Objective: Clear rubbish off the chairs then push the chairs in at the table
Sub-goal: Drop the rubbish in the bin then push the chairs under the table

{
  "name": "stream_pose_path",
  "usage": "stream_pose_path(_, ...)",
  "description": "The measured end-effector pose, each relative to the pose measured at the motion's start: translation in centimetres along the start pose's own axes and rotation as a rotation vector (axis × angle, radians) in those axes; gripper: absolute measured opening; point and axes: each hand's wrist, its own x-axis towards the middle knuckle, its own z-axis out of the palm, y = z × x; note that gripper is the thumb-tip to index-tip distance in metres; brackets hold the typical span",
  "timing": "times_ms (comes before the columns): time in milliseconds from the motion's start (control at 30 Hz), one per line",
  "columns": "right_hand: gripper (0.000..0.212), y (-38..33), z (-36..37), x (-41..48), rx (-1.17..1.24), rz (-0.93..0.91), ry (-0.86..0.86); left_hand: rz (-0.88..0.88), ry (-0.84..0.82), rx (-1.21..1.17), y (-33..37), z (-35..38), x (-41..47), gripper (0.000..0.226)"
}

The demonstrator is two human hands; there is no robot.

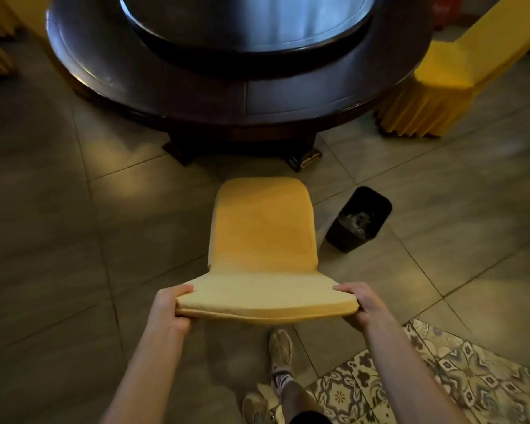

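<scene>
The round table fills the top of the frame. My chair stands mid-frame, facing it, seat bare. The bin sits right of it. My left hand and right hand clamp the backrest's corners, ready to push.

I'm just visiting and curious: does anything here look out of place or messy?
The chair stands apart from the round table, gripped by left hand and right hand. Its seat shows no rubbish. A black bin sits beside it.
</scene>
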Motion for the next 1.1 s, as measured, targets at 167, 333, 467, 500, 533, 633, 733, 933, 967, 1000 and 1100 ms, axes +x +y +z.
stream_pose_path(167, 0.010, -3.9, 2.2, 1.6, -0.017, -0.013, -0.004, 0.013, 0.001, -0.017, 2.2, 2.6, 0.8, 0.046)
stream_pose_path(333, 0.012, -7.1, 5.3, 3.1, 0.001, -0.011, -0.037, 0.016, 0.013, 0.001, 6.1, 5.7, 1.9, 0.024)
stream_pose_path(467, 0.014, -9.6, 7.6, 4.1, 0.009, -0.034, -0.057, 0.043, -0.020, 0.000, 8.7, 7.9, 2.9, 0.020)
stream_pose_path(500, 0.014, -10.3, 8.2, 4.3, 0.002, -0.036, -0.050, 0.046, -0.025, -0.001, 9.4, 8.5, 3.2, 0.024)
stream_pose_path(533, 0.013, -10.9, 8.8, 4.5, -0.002, -0.037, -0.046, 0.048, -0.028, 0.002, 10.2, 9.0, 3.5, 0.029)
stream_pose_path(633, 0.011, -12.8, 10.7, 5.3, 0.009, -0.039, -0.054, 0.052, -0.034, 0.022, 12.6, 10.4, 4.8, 0.033)
stream_pose_path(733, 0.013, -14.7, 12.9, 6.1, 0.012, -0.054, -0.051, 0.039, -0.054, 0.030, 15.1, 11.9, 6.1, 0.034)
stream_pose_path(933, 0.016, -19.0, 17.1, 8.7, 0.014, -0.091, 0.003, 0.053, -0.065, 0.060, 20.7, 15.7, 9.0, 0.037)
stream_pose_path(967, 0.016, -19.8, 17.8, 9.2, 0.007, -0.091, 0.007, 0.054, -0.071, 0.064, 21.6, 16.5, 9.4, 0.029)
stream_pose_path(1000, 0.015, -20.6, 18.5, 9.6, 0.000, -0.092, 0.009, 0.059, -0.073, 0.070, 22.5, 17.3, 9.9, 0.022)
stream_pose_path(1100, 0.015, -23.2, 20.4, 10.7, -0.021, -0.115, 0.046, 0.080, -0.073, 0.080, 25.2, 19.3, 11.5, 0.022)
